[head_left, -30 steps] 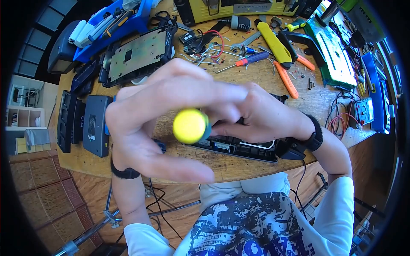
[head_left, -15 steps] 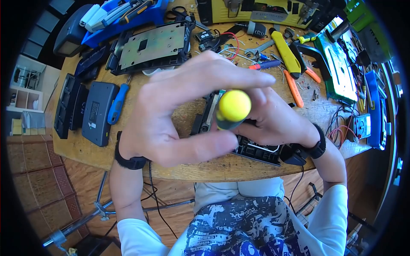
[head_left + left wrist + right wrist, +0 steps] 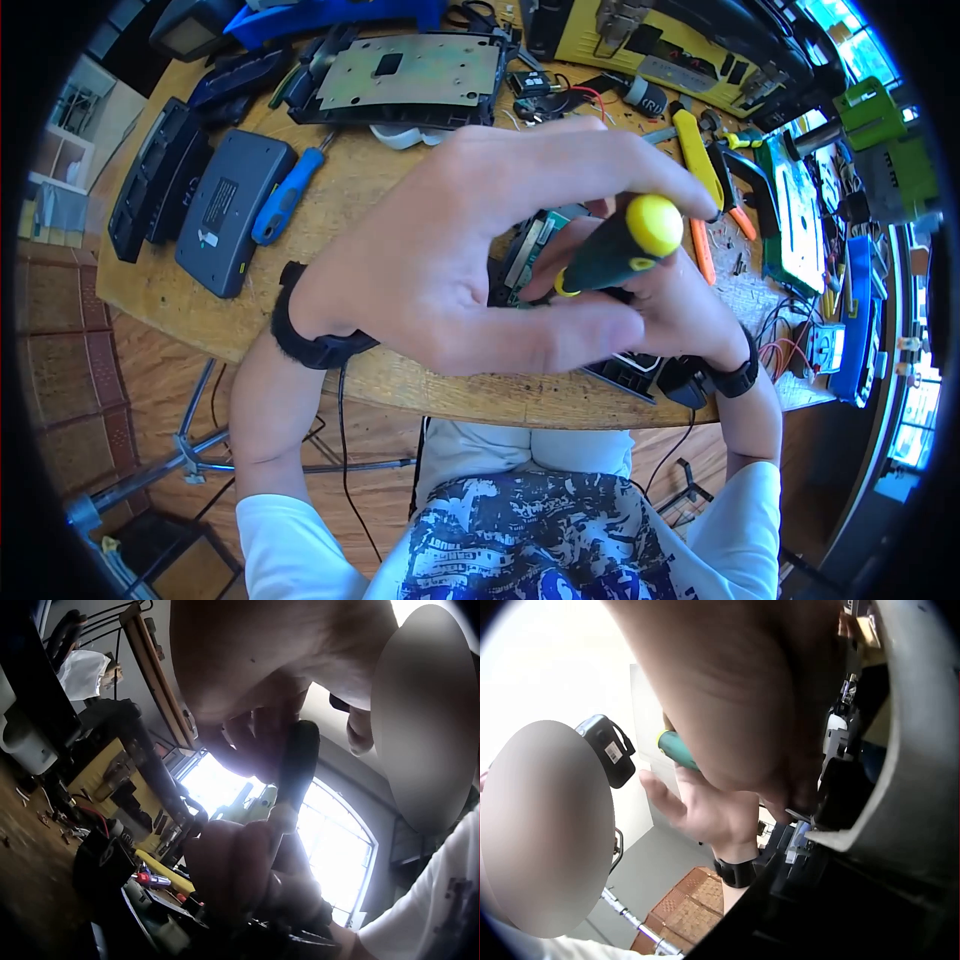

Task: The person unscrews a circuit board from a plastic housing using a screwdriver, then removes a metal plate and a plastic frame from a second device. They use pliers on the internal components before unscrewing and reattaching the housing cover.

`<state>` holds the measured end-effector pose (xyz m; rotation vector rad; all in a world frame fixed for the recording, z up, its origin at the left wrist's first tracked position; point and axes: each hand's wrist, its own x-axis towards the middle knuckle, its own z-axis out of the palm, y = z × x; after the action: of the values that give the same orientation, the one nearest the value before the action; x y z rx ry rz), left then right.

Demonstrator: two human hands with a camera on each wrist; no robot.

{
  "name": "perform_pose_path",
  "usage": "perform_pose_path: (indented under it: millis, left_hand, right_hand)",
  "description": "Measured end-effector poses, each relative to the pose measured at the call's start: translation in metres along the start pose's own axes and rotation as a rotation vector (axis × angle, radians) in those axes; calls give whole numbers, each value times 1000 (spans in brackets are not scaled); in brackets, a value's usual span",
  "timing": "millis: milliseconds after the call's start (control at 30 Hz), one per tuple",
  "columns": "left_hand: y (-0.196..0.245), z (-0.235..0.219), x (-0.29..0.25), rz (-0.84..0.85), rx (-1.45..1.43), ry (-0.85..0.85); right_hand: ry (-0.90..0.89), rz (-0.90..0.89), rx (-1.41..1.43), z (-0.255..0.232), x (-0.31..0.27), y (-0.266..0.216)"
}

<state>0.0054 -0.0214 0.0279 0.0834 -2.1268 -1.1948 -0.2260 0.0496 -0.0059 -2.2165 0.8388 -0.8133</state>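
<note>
A dark green screwdriver with a yellow end point(image 3: 655, 225) points up toward the head camera. My left hand point(image 3: 450, 240) surrounds its handle loosely, thumb and forefinger apart; in the right wrist view the left hand point(image 3: 716, 814) shows its thumb extended. The fingers of my right hand point(image 3: 680, 305) pinch the screwdriver lower down; the left wrist view shows the right hand point(image 3: 232, 859) at the base of the handle point(image 3: 300, 754). Beneath both hands lies a black device with a green board point(image 3: 540, 240), mostly covered. The screwdriver's tip is hidden.
At the left lie a blue screwdriver point(image 3: 288, 195), a grey box point(image 3: 222, 215) and black housings. A metal plate on a black frame point(image 3: 415, 75) lies behind. A yellow case point(image 3: 650, 50) stands at the back; a yellow knife point(image 3: 697, 150) and multimeter point(image 3: 822, 345) are at the right.
The head view has shifted. My left hand and the screwdriver's yellow end have moved right in it, and more of the green handle shows. The right hand keeps its pinch.
</note>
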Motion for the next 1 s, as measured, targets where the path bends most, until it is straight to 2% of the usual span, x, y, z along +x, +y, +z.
perform_pose_path:
  millis: [33,67,133,167,200,267,333,400,433,500,533,600,667,733,767,800,867,900,933,967,1000]
  left_hand:
    - [0,1,0,11,-67,-1]
    - [-3,2,1,14,-67,12]
    - [-10,2,3,207,79,64]
    - [-4,0,4,202,90,114]
    - [-3,1,3,201,90,124]
    - [-2,3,2,155,118,190]
    - [-6,5,3,180,168,198]
    - [-6,5,3,207,222,205]
    - [-3,5,3,178,209,196]
    - [-2,4,1,148,194,191]
    - [-3,1,0,150,153,133]
    - [-6,1,0,152,111,79]
    - [-11,6,2,229,150,136]
    - [-1,2,0,170,122,123]
    - [3,1,0,113,93,107]
    - [-1,3,2,114,93,106]
    - [-13,8,7,344,231,256]
    - [-14,4,10,349,233,258]
    - [-15,-1,13,451,168,255]
    - [-16,-5,14,552,103,252]
    - [-16,-1,10,468,-117,312]
  right_hand:
    - [-21,-22,-129,-1,-2,1]
    - [-33,-24,-131,-2,-5,0]
    - [-26,106,-140,-1,-9,-1]
    - [21,87,-11,-1,-7,4]
    - [11,86,-10,-1,-6,1]
    - [88,236,73,-4,-2,-8]
    - [33,248,-33,-4,-1,-11]
    - [117,331,155,3,-5,-8]
    - [111,331,156,1,-5,-7]
    - [-6,283,33,-4,-6,-9]
    - [-10,283,32,-5,-5,-11]
    - [13,106,-107,-7,-4,-14]
    - [-33,104,-73,-9,-3,-9]
    - [-43,167,45,-2,-8,1]
    - [26,0,-22,6,-5,14]
    - [27,1,-23,4,-10,16]
    - [-26,84,-130,-7,-11,3]
    - [-52,124,-185,-14,-7,-9]
    - [-140,188,-261,-28,-5,-28]
    - [-146,248,-320,-33,-5,-43]
    - [-152,309,-378,-35,-8,-54]
